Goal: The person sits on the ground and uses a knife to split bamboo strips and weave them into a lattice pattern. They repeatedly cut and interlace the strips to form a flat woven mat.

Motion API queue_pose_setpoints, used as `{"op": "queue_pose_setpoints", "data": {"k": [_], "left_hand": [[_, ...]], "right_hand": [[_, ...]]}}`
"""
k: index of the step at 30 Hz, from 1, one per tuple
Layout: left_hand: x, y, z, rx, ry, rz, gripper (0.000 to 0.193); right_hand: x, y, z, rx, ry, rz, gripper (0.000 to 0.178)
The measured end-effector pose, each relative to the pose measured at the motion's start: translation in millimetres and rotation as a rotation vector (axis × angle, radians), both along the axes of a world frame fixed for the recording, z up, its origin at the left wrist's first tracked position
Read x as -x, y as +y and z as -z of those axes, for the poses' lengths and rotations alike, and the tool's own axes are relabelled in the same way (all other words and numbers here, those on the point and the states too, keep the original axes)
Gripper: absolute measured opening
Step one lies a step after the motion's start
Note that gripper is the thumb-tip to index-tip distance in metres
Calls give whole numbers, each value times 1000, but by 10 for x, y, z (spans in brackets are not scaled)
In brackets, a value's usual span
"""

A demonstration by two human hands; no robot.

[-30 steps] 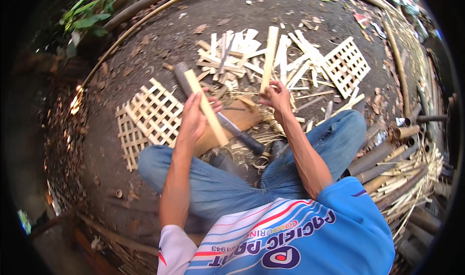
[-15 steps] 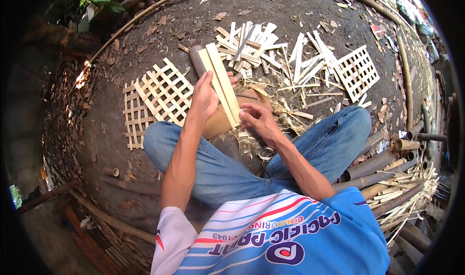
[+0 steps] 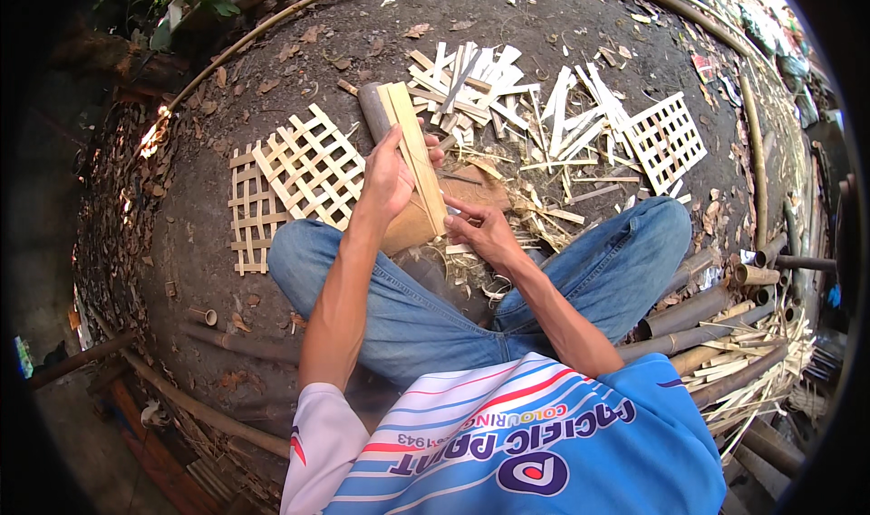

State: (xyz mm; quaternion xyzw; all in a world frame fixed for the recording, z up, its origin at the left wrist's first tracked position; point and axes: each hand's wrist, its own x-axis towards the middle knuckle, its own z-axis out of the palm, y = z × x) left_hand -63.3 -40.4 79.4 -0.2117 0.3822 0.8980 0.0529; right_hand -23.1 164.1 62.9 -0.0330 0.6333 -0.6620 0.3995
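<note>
Two pale bamboo strips (image 3: 419,157) lie side by side on a slant in front of me. My left hand (image 3: 390,175) is closed round their middle, thumb on the near side and fingertips showing past the far edge. At the lower end, my right hand (image 3: 488,234) grips the strips' edge between thumb and fingers; the index finger points along it. Behind the strips' upper part rests a grey-brown bamboo section (image 3: 372,111). A brown wooden block (image 3: 408,229) sits under the lower end, partly hidden. A thin dark piece (image 3: 460,179) lies beyond my right hand.
Woven bamboo lattices stand at left (image 3: 313,166) and right (image 3: 666,143). Loose bamboo strips (image 3: 480,84) are heaped on the dirt ahead, with shavings (image 3: 535,211) nearer. Bamboo poles (image 3: 684,320) and a pile of thin slivers (image 3: 752,370) lie by my right side.
My right index finger has stretched upward along the strips' edge, and that hand has shifted slightly down. The left hand keeps its hold; the strips have tilted slightly.
</note>
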Motion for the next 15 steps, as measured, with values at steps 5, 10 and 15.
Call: {"op": "queue_pose_setpoints", "data": {"k": [5, 10, 15], "left_hand": [[-19, -2, -25, 9, 22, 46, 41], [-20, 6, -39, 1, 64, 130, 42], [-4, 48, -124, -101, 72, 147, 44]], "right_hand": [[12, -9, 69, -38, 68, -12, 44], [11, 6, 81, -11, 100, -3, 41], [24, -20, 114, 10, -10, 6, 41]]}}
